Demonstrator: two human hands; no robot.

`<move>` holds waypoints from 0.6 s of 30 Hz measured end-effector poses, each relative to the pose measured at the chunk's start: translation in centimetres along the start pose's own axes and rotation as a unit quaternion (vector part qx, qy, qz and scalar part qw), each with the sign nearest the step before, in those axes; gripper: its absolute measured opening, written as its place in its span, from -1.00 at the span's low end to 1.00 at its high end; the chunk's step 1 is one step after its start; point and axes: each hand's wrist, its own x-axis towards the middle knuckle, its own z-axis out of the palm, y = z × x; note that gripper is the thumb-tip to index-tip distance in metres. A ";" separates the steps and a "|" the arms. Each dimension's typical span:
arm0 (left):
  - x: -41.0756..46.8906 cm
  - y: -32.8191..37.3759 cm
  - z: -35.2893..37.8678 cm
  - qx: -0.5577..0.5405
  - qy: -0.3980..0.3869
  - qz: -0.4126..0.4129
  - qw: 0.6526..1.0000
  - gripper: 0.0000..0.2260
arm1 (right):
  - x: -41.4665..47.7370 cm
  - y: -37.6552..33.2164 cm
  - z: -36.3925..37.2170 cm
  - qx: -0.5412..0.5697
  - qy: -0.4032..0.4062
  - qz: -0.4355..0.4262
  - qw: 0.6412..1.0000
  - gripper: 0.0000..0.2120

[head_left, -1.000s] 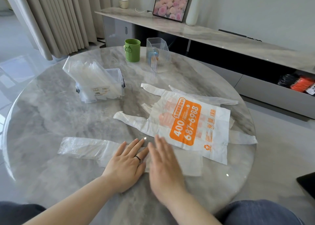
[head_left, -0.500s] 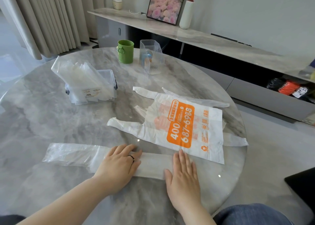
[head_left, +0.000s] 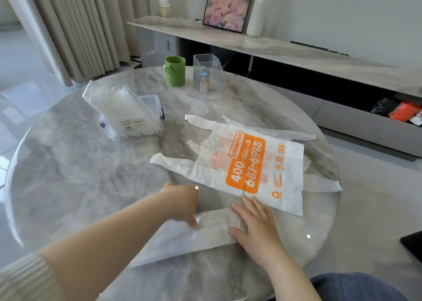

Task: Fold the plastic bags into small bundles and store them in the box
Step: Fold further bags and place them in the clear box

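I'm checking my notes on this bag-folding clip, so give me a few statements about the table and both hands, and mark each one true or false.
1. The right hand lies flat on the folded translucent plastic bag. True.
2. The green cylindrical cup stands inside the clear plastic box. False: it stands on the round marble table, beyond the box.
3. The white plastic bag with orange print lies spread flat. True.
4. The left hand rests on the white bag. False: it pinches the translucent bag.
5. The box is empty. False: folded bags stick out of it.
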 end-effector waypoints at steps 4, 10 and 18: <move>-0.4 1.3 -0.4 0.014 -0.051 -0.003 0.999 -0.67 | 0.0 0.1 -0.3 0.000 0.008 -0.002 1.000 -0.47; -1.3 1.5 -0.2 -0.024 -0.050 -0.004 0.998 -0.72 | -0.3 0.0 -0.3 0.011 0.020 0.003 1.000 -0.48; -1.8 1.7 0.7 -0.117 0.014 -0.064 0.991 -0.66 | -0.4 -0.2 -0.4 0.004 0.036 -0.001 0.999 -0.47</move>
